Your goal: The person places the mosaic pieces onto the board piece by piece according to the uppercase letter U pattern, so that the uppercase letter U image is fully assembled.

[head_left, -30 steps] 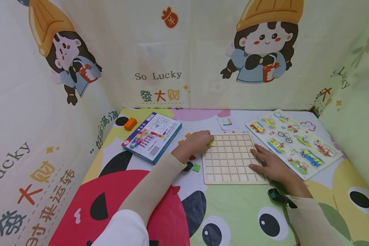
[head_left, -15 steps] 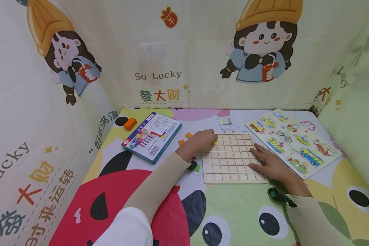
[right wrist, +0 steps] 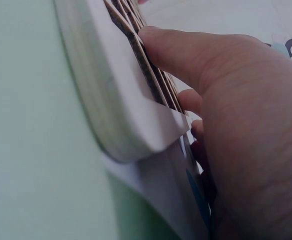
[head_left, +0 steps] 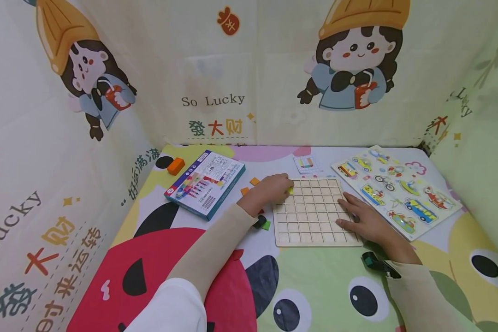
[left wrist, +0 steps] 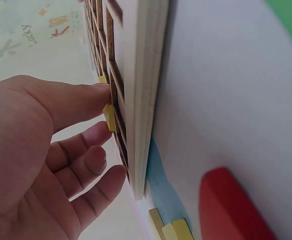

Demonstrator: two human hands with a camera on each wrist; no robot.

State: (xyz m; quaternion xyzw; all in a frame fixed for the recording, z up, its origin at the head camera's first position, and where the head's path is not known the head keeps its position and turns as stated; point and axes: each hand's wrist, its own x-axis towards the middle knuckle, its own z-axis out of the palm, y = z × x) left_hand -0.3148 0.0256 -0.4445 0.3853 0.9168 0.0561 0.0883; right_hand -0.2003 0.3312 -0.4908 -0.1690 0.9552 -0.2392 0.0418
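Thumb and finger of the left hand [head_left: 269, 191] pinch a small yellow piece [head_left: 290, 190] against the upper-left corner of a wooden grid board [head_left: 311, 212], slightly right of where hand and piece are a second earlier. The shift brings the piece from the board's left edge onto the grid itself, which suggests placing is under way; whether it sits flat in a cell cannot be told. In the left wrist view the thumb hides part of the piece, while the other fingers curve loosely just below.

The board lies flat right of the frame's center on a cloth-covered surface [head_left: 319, 265]. At its right edge the right hand [head_left: 363, 219], fingers spread and holding nothing, rests in the same place as a second ago, its thumb touching the grid and apparently steadying it.

To the left, two orange tiles [head_left: 255, 181], a red piece [left wrist: 231, 210] and a green tile [head_left: 266, 225] lie near the left forearm, which partly blocks them from above. A printed box [head_left: 207, 184] and an orange block [head_left: 176, 166] sit farther left, a small card [head_left: 305, 164] just beyond the board. A picture board [head_left: 402, 200] crowds the right hand's side.
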